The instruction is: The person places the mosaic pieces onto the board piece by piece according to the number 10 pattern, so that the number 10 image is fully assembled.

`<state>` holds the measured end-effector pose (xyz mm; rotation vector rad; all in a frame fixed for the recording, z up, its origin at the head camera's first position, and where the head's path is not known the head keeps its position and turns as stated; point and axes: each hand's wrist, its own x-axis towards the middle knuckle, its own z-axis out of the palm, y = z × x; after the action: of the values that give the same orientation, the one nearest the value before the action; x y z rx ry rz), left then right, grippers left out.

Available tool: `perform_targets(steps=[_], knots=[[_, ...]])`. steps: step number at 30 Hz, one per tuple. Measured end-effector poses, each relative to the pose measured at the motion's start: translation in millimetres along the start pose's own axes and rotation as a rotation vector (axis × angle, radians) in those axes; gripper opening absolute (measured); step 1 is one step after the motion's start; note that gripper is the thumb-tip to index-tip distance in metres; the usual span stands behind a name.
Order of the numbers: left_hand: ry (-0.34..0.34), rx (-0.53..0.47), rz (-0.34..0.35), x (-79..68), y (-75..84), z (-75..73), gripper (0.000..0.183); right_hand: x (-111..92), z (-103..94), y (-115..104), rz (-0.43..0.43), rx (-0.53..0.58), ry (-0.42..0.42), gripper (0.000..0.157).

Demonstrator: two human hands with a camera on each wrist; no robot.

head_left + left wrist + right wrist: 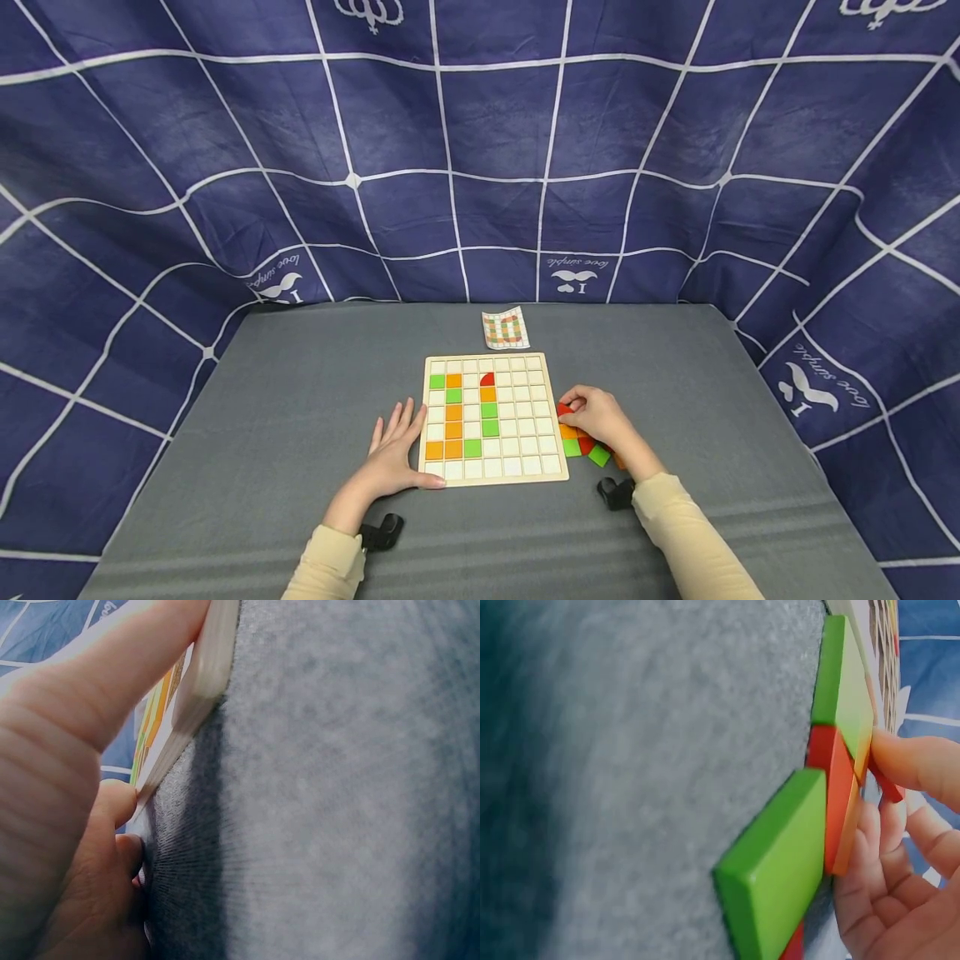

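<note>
A pale square grid board (555, 475) lies flat on the table, with orange and green square tiles and a red quarter-round tile (487, 380) set in its cells. My left hand (390, 462) spreads its fingers along the board's left edge, and its thumb rests at the near left corner. To the right of the board, my right hand (600, 417) pinches a red tile (886, 782) between thumb and fingers, over a small group of loose tiles. Among those are a green tile (780, 862) and another green tile (840, 682) close against the board; the hand partly hides the group.
A small printed card (506, 328) with a coloured grid pattern lies beyond the board's far edge. Grey cloth (300, 375) covers the table. A dark blue curtain (495, 142) with white lines hangs behind it and at both sides.
</note>
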<state>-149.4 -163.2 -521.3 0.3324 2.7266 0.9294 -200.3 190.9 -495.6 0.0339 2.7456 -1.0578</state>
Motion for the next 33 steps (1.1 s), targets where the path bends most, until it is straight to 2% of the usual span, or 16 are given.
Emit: perform_targets(steps=[8, 18, 24, 33], knots=[[-0.013, 0.0, -0.006, 1.2, -0.2, 0.0, 0.133, -2.3, -6.6, 9.1, -0.046, 0.115, 0.002, 0.017], [-0.002, 0.002, 0.002, -0.1, 0.0, -0.1, 0.132, -4.9, -9.3, 0.6, 0.014, 0.344, -0.003, 0.025], [0.004, -0.004, 0.003, -1.0, 0.6, -0.1, 0.132, -6.6, 0.8, -12.0, 0.018, 0.528, -0.075, 0.033], [0.004, 0.003, -0.001, -1.2, 2.2, -0.9, 0.132, -12.5, 26.5, -38.5, -0.077, 0.591, -0.152, 0.03]])
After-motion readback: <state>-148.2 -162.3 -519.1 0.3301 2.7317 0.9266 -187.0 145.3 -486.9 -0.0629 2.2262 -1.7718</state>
